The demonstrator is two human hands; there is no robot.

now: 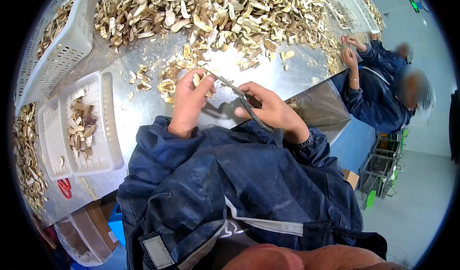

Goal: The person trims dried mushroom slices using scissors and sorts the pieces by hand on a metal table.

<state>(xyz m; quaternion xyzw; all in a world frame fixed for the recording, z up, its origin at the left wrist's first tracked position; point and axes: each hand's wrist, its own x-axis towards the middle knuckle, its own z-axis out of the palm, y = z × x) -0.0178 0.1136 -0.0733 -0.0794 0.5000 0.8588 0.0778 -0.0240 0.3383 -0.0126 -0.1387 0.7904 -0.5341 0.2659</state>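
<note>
The left hand pinches a mushroom slice near centre; the right hand, loosely curled, grips scissors beside it. Much seems left: the white tray at left holds few pieces, while a broad heap spreads across the top.

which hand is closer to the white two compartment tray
Left. The left hand is right of the tray, across a stretch of metal table; the right hand, holding scissors, is farther right.
</note>
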